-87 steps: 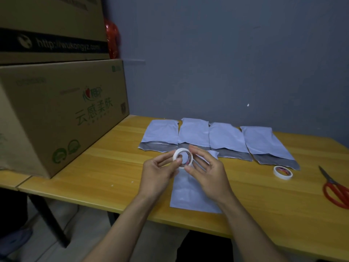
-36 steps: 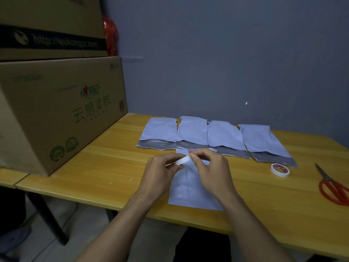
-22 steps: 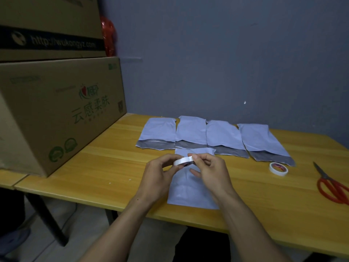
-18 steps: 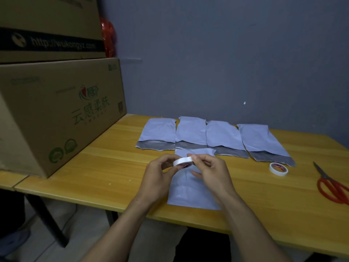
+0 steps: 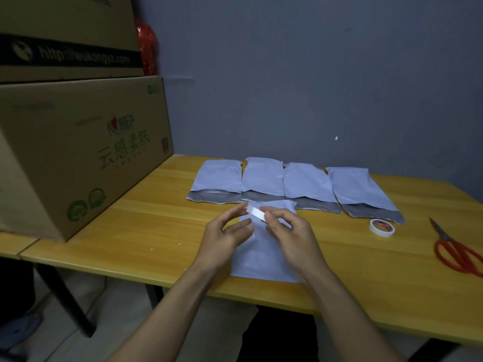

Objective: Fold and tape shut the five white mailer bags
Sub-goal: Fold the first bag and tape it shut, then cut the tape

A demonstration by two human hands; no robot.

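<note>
Pinching a white roll of tape (image 5: 255, 212) between thumb and forefinger, the right hand (image 5: 288, 235) holds it edge-on above the table, its other fingers loosely curled. The left hand (image 5: 224, 235) sits just beside it with fingers spread and partly open; its fingertips (image 5: 241, 209) reach the far end of the roll, though whether they grip it or only touch it cannot be told. Both hands hover over the nearest mailer bag (image 5: 264, 257), which lies flat near the front edge of the wooden table (image 5: 146, 231). Beyond it, four more mailer bags (image 5: 287, 184) lie side by side in a row toward the wall, their grey flaps facing the person and their edges touching or slightly overlapping. A second roll of tape (image 5: 382, 227) lies flat just in front of the rightmost bag's flap. Red-handled scissors (image 5: 456, 248) rest near the table's right edge, well apart from the hands. At the left, a large cardboard box (image 5: 78, 152) stands on the table with another box (image 5: 65, 37) stacked on top.
</note>
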